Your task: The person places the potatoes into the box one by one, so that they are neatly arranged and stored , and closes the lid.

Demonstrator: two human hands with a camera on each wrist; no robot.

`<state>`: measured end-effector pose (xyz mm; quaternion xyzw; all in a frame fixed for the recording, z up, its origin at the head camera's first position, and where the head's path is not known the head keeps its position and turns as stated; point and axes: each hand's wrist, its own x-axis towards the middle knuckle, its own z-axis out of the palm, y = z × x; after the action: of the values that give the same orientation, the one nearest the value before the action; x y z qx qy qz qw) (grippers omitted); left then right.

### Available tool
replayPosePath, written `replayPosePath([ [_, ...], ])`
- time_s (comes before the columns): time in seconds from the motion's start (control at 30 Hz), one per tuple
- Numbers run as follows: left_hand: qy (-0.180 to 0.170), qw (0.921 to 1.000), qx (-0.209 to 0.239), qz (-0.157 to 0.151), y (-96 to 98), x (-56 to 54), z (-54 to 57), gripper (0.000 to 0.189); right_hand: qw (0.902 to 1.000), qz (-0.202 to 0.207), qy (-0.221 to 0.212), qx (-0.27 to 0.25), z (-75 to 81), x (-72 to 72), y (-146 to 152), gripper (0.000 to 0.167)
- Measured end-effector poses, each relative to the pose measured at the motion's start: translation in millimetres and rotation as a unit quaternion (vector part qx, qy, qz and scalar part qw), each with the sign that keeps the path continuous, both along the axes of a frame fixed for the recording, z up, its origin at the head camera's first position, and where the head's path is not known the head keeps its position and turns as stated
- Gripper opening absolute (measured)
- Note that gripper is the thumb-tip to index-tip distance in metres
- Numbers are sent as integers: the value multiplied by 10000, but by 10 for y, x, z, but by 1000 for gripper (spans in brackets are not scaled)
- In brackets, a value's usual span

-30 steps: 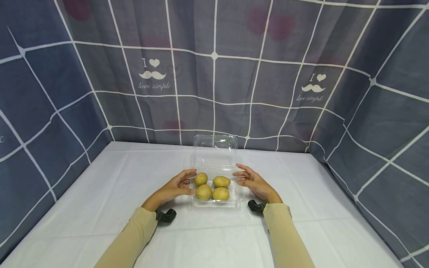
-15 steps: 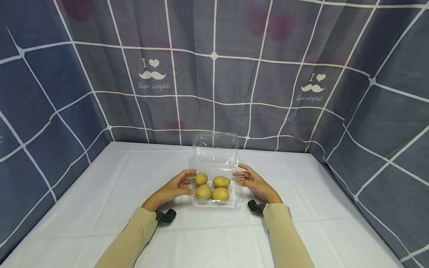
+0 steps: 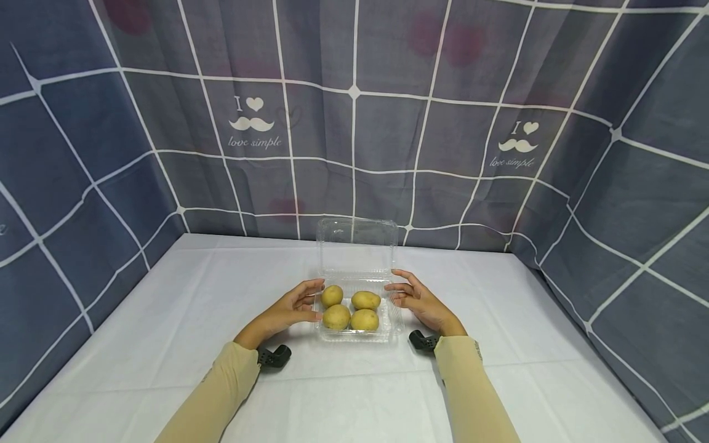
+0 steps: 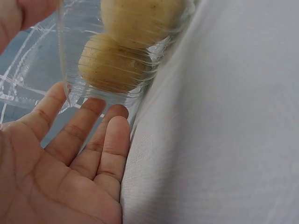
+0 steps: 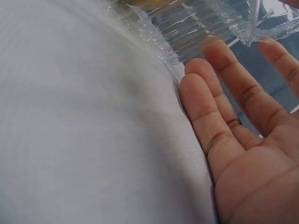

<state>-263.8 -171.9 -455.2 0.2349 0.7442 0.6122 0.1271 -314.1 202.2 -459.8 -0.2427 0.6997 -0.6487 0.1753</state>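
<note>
Several yellow potatoes, among them a rounder one (image 3: 332, 296) at the back left and a longer one (image 3: 365, 300) at the back right, lie in a clear plastic clamshell box (image 3: 392, 317). Its transparent lid (image 3: 357, 249) stands raised at the far side. My left hand (image 3: 285, 312) is at the box's left wall, its fingers (image 4: 77, 133) extended with their tips against the ribbed plastic. On the opposite side is my right hand (image 3: 425, 306), fingers (image 5: 201, 100) loosely spread, tips at the right wall and the index finger near the lid's hinge.
A white cloth (image 3: 194, 307) covers the table beneath the box. Grey-blue checked curtains (image 3: 316, 135) hang behind and along both sides. Each wrist wears a black camera mount, such as the one (image 3: 275, 357) on the left.
The lid has swung slightly, its top edge now a little higher and wider in the head view. The right index finger has shifted slightly; both hands and the potatoes otherwise stay put.
</note>
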Motion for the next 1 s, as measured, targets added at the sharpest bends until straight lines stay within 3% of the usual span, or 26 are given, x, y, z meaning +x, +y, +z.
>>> replayPosePath([
  [0.47, 76, 9999, 98, 7, -12, -13, -25, 92, 9998, -48, -127, -170, 18, 33, -7, 84],
  [0.73, -159, 9990, 401, 86, -27, -7, -19, 105, 9989, 9, -141, -436, 2, 32, -5, 83],
  [1.0, -56, 9995, 298, 109, -21, -5, 4, 120, 9977, 77, -165, -648, -5, 37, 13, 78],
])
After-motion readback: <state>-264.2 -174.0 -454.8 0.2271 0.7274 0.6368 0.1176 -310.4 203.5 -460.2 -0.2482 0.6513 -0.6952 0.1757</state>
